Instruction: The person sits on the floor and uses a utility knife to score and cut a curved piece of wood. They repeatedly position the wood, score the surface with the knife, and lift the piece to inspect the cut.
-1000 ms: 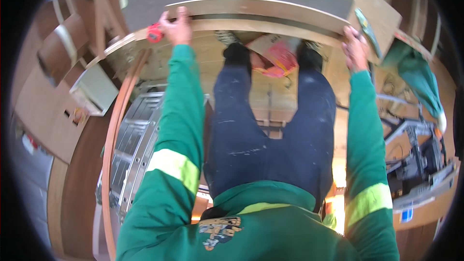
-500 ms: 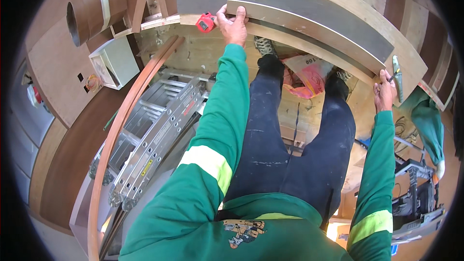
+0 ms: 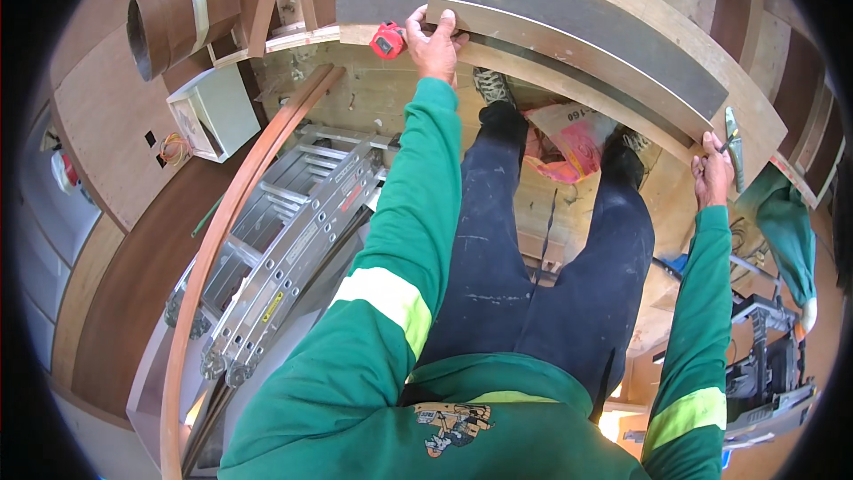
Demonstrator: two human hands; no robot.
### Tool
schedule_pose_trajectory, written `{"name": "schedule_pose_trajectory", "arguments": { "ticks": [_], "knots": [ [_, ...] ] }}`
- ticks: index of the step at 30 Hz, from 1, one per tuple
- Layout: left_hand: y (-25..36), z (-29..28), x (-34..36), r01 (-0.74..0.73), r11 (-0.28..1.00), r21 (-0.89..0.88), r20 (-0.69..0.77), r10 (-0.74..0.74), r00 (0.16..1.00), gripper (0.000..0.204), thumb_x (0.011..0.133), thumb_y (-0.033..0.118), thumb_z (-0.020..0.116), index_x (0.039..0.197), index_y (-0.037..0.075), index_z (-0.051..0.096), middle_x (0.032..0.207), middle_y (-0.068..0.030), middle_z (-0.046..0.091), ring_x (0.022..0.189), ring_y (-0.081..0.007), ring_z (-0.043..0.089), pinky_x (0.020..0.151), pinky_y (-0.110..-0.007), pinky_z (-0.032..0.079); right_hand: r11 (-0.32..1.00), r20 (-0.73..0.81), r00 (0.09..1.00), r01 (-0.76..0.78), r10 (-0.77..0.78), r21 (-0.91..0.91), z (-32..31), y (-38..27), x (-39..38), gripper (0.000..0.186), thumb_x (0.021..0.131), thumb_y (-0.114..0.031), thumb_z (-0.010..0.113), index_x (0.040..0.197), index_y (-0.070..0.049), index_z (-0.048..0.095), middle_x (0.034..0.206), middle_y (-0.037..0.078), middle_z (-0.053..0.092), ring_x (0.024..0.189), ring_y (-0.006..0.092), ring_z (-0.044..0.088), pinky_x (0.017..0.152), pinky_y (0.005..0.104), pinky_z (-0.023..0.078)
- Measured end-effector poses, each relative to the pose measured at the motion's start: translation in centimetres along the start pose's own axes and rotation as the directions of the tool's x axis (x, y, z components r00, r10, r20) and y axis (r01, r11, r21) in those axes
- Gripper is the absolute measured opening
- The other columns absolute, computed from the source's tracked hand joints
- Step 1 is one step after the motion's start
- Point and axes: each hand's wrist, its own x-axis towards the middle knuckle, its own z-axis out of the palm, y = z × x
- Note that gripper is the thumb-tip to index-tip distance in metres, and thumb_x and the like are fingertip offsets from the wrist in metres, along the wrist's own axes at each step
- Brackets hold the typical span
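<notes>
A thin flat strip of board (image 3: 573, 58) lies along a curved wooden panel (image 3: 755, 129) with a dark grey band. My left hand (image 3: 434, 44) is closed on the strip's left end, thumb on top. A red tape measure (image 3: 388, 39) sits just left of that hand. My right hand (image 3: 712, 169) is at the strip's right end, fingers bent on it; a small dark slim item by those fingers is too small to name. A pale-handled tool (image 3: 732, 133) lies on the panel just beside my right hand.
An aluminium ladder (image 3: 289, 236) and long curved reddish wood strips (image 3: 216, 240) lie at left, near a white box (image 3: 216, 107) and a rolled brown sheet (image 3: 160, 22). A plastic sack (image 3: 573, 133) is between my feet. A machine (image 3: 764, 364) and green cloth (image 3: 791, 231) are at right.
The view has swung, bringing my hands and the panel rightward in the picture, more of the ladder showing. Both hands stay at the strip's ends.
</notes>
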Motion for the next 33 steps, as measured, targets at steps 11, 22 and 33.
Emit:
{"name": "schedule_pose_trajectory", "arguments": {
  "ticks": [11, 22, 33],
  "knots": [
    [0.9, -0.1, -0.3, 0.033, 0.999, 0.013, 0.018, -0.034, 0.999, 0.045, 0.097, 0.014, 0.069, 0.135, 0.009, 0.046, 0.122, -0.0076, 0.056, 0.103, -0.0231, 0.062, 0.086, -0.046, 0.059, 1.0, -0.027, 1.0, 0.005, -0.005, -0.006, 0.8, -0.5, -1.3, 0.037, 0.091, -0.025, 0.08, 0.124, -0.013, 0.068, 0.083, -0.009, 0.044, 0.065, 0.0033, 0.039, 0.057, 0.0209, 0.048],
    [0.4, -0.4, 0.4, 0.02, 1.0, 0.0, 0.029, -0.02, 0.999, 0.042, 0.095, 0.011, 0.071, 0.129, 0.009, 0.048, 0.122, -0.0079, 0.055, 0.099, -0.0235, 0.063, 0.083, -0.048, 0.059, 1.0, -0.012, 1.0, -0.003, 0.003, 0.002, 0.0, -0.2, -0.6, 0.033, 0.088, -0.023, 0.083, 0.117, -0.013, 0.069, 0.112, -0.002, 0.063, 0.091, 0.0081, 0.056, 0.068, 0.025, 0.051],
    [0.7, -0.6, 0.2, 0.055, 0.998, -0.027, 0.049, -0.053, 0.997, 0.049, 0.095, 0.015, 0.07, 0.134, 0.01, 0.041, 0.121, -0.0087, 0.058, 0.098, -0.0219, 0.064, 0.093, -0.054, 0.052, 1.0, -0.031, 1.0, -0.003, 0.003, -0.003, 0.4, -0.5, -1.0, 0.03, 0.089, -0.022, 0.081, 0.116, -0.013, 0.069, 0.109, -0.001, 0.064, 0.076, 0.0073, 0.055, 0.062, 0.0228, 0.051]
  ]
}}
